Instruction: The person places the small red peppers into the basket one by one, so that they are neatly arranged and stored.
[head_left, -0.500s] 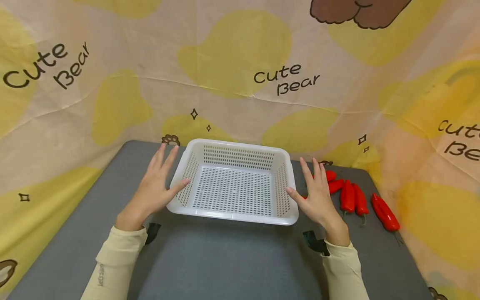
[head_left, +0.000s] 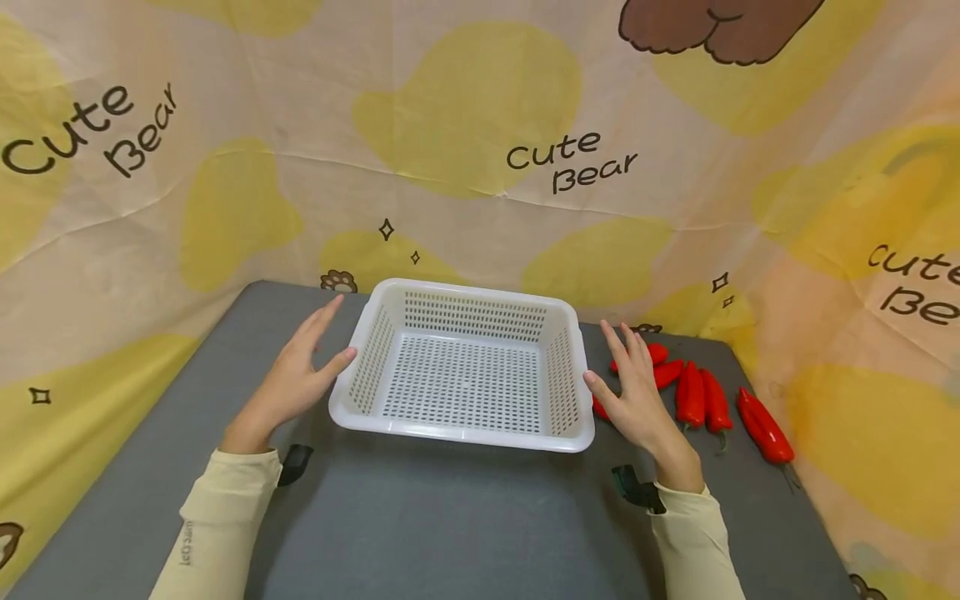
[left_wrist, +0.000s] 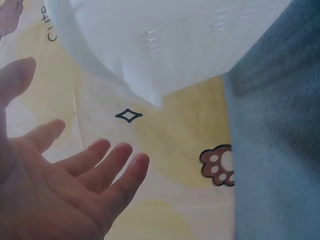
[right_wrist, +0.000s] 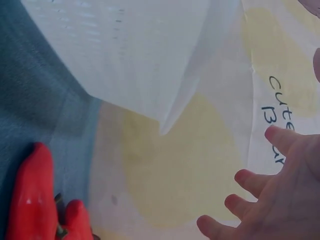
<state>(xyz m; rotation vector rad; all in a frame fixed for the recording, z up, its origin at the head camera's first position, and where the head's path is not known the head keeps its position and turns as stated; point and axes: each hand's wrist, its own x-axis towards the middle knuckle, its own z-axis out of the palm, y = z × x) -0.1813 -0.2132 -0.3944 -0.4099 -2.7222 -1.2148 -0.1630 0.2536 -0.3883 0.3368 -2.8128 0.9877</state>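
White plastic forms the perforated basket (head_left: pixel 465 383), which stands mouth-up around the middle of the grey tabletop (head_left: pixel 450 517). At its nine o'clock is the left hand (head_left: pixel 288 379), fingers straight and pointing towards one o'clock, thumb well spread: a wide grip, holding nothing. At the basket's three o'clock, the right hand (head_left: pixel 636 400) has an equally wide grip, fingers towards eleven, thumb towards ten. Both wrist views show a gap between hand and basket.

Red peppers (head_left: pixel 691 398) lie from one to three o'clock of the right hand, some partly hidden behind it; a separate pepper (head_left: pixel 765 427) lies farther out, its stem towards five. Cream sleeves (head_left: pixel 217 517) come in from seven and five o'clock. Printed cloth (head_left: pixel 465 108), lettered "Cute Bear", hangs at twelve.
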